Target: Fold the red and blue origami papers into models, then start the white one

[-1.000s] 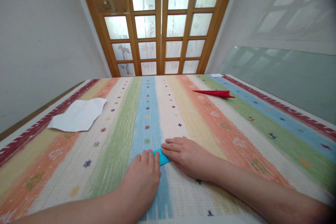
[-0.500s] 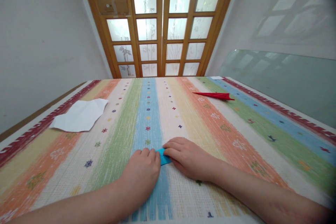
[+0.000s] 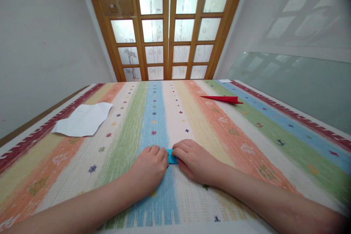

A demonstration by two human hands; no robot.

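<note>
A small piece of folded blue paper point(image 3: 172, 158) lies between my two hands over the blue stripe of the tablecloth. My left hand point(image 3: 154, 166) is closed on its left end, with the fingers curled. From the other side, my right hand point(image 3: 193, 161) pinches the right end, thumb and fingers together. Only the middle of the blue paper shows; both ends are hidden under my fingers.
A white sheet of paper point(image 3: 83, 120) with uneven edges lies at the left. A folded red paper plane point(image 3: 225, 99) rests farther off at the right. The striped tablecloth point(image 3: 120, 175) covers the table, and wooden doors point(image 3: 169, 25) stand beyond it.
Both hands have moved slightly away from me with the blue paper. The paper now lies straighter across, where it was tilted before.
</note>
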